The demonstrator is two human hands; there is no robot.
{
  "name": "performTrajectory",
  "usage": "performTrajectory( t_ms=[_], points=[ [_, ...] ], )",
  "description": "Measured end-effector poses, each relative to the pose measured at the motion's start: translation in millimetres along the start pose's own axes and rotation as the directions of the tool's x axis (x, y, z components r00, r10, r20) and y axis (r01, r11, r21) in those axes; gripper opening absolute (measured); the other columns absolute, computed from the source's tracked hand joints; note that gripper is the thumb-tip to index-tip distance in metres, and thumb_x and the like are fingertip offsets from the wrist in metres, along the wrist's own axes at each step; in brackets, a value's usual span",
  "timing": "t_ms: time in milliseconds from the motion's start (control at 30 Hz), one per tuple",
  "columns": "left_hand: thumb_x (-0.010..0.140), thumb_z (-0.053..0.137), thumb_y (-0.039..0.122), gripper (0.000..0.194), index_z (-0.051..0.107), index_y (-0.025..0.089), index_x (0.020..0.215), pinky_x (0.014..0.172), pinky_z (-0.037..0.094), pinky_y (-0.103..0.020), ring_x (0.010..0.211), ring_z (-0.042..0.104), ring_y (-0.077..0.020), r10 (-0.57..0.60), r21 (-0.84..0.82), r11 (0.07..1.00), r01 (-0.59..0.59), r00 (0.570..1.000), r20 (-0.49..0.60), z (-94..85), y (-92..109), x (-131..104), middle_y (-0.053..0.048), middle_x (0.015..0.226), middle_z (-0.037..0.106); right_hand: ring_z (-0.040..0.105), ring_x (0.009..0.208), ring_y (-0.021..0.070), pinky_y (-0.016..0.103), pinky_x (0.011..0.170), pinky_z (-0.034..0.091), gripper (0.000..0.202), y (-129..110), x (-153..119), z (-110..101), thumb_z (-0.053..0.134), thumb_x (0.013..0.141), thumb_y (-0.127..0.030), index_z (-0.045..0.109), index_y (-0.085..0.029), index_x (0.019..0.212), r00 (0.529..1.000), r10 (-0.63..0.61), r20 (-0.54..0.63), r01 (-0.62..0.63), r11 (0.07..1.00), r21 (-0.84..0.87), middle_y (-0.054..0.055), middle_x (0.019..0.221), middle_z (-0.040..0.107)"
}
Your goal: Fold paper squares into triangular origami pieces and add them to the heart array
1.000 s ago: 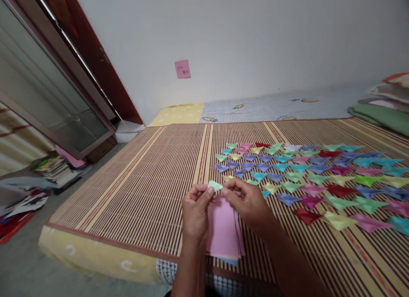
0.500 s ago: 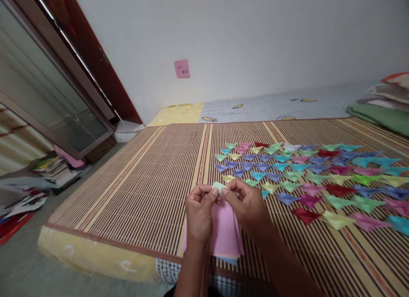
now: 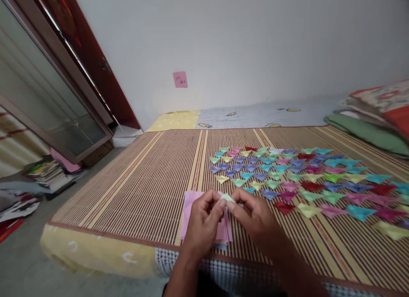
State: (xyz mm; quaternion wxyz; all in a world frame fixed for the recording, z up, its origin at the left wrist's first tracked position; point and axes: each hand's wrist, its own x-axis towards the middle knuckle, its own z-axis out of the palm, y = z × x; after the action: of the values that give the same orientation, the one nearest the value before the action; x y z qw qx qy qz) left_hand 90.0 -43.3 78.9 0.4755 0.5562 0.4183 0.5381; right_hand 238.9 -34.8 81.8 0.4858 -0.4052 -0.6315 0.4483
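Note:
Between my two hands is a small folded piece of pale green paper (image 3: 227, 197), pinched from both sides. My left hand (image 3: 206, 218) grips its left edge with thumb and fingers closed, and my right hand (image 3: 252, 211) pinches the right edge. Most of the paper is hidden by fingertips. Under and behind my hands lies a stack of square pink paper (image 3: 189, 207), with a bluish sheet showing at its near edge. To the right, rows of small folded paper shapes (image 3: 308, 210) in several colours are spread out.
A striped bamboo mat (image 3: 134, 190) covers the bed. Folded bedding (image 3: 367, 126) is piled at the far right. A pink note (image 3: 180, 79) sticks to the wall. At left stand a glass-panelled door (image 3: 54, 84) and a pile of books (image 3: 47, 173) near the floor.
The view has shifted, with more of the right side showing. Both hands keep hold of the green paper, which now shows a more pointed top. More of the pink stack is uncovered on the left.

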Motion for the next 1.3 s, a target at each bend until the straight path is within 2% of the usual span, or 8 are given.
performTrajectory(
  t_ms=[133,267,433,600,933,1067,1167,1300],
  points=[
    [0.091,0.066,0.050,0.038,0.053,0.020,0.074,0.057,0.035,-0.022,0.060,0.043,-0.0121,-0.116,-0.077,0.990,0.120,0.992,0.056,13.5,-9,-48,0.003,0.066,0.048,0.048,0.059,0.0148,0.025,0.055,0.037,0.037,-4,-55,-5,0.053,0.098,-0.045,0.055,-0.022,0.069,0.993,0.049,0.108,-0.044,0.998,-0.042,-0.003,0.063,0.051],
    [0.087,0.065,0.063,0.047,0.049,0.021,0.075,0.051,0.030,-0.022,0.051,0.037,-0.0100,-0.229,-0.119,0.960,0.253,0.956,0.185,25.6,-6,-89,0.006,0.059,0.044,0.052,0.062,0.0166,0.026,0.060,0.041,0.041,-8,-105,-8,0.051,0.099,-0.050,0.058,-0.022,0.069,0.999,0.040,0.006,-0.038,0.990,-0.135,-0.002,0.064,0.053],
    [0.097,0.054,0.056,0.044,0.052,0.019,0.073,0.055,0.031,-0.023,0.056,0.037,-0.0114,-0.121,0.002,0.992,0.124,0.961,0.249,40.7,19,-119,0.004,0.062,0.042,0.061,0.077,0.0219,0.029,0.072,0.049,0.041,-27,-143,-18,0.054,0.095,-0.058,0.064,-0.024,0.076,0.996,0.079,-0.045,-0.083,0.990,-0.114,0.002,0.076,0.064],
    [0.099,0.053,0.050,0.041,0.057,0.019,0.073,0.060,0.035,-0.024,0.062,0.040,-0.0134,-0.033,-0.013,0.999,0.038,0.966,0.256,58.3,37,-140,0.001,0.067,0.047,0.059,0.072,0.0205,0.031,0.072,0.049,0.044,-45,-166,-26,0.054,0.094,-0.061,0.065,-0.022,0.076,0.990,0.138,-0.035,-0.137,0.990,0.021,0.003,0.076,0.063],
    [0.097,0.055,0.052,0.040,0.057,0.020,0.072,0.065,0.040,-0.025,0.067,0.043,-0.0160,0.039,0.123,0.991,-0.044,0.998,0.041,75.6,52,-175,0.001,0.069,0.046,0.064,0.077,0.0214,0.030,0.073,0.049,0.035,-54,-197,-23,0.050,0.100,-0.047,0.067,-0.022,0.082,0.981,-0.145,-0.127,0.119,0.974,-0.194,0.004,0.080,0.068],
    [0.096,0.057,0.053,0.041,0.057,0.019,0.072,0.055,0.033,-0.023,0.059,0.037,-0.0127,-0.012,0.044,0.999,0.009,0.997,0.081,76.2,60,-181,0.003,0.064,0.042,0.065,0.094,0.0235,0.032,0.086,0.050,0.031,-59,-207,-25,0.052,0.100,-0.049,0.071,-0.024,0.101,0.994,-0.060,-0.096,0.046,0.989,-0.144,0.006,0.099,0.072],
    [0.096,0.058,0.052,0.040,0.057,0.019,0.073,0.058,0.037,-0.022,0.061,0.039,-0.0120,-0.058,-0.102,0.992,0.073,0.988,0.143,77.8,61,-185,0.003,0.067,0.046,0.063,0.082,0.0204,0.030,0.077,0.050,0.037,-65,-209,-26,0.045,0.104,-0.049,0.067,-0.022,0.092,1.000,0.003,0.010,-0.002,0.997,-0.075,0.004,0.086,0.067],
    [0.094,0.063,0.049,0.035,0.060,0.018,0.078,0.067,0.044,-0.023,0.070,0.047,-0.0135,-0.091,-0.203,0.974,0.103,0.994,0.068,79.5,56,-190,0.001,0.074,0.052,0.059,0.075,0.0184,0.029,0.072,0.046,0.036,-66,-205,-18,0.041,0.105,-0.043,0.059,-0.022,0.083,0.995,-0.088,0.039,0.093,0.987,-0.131,0.001,0.079,0.062]
  ],
)
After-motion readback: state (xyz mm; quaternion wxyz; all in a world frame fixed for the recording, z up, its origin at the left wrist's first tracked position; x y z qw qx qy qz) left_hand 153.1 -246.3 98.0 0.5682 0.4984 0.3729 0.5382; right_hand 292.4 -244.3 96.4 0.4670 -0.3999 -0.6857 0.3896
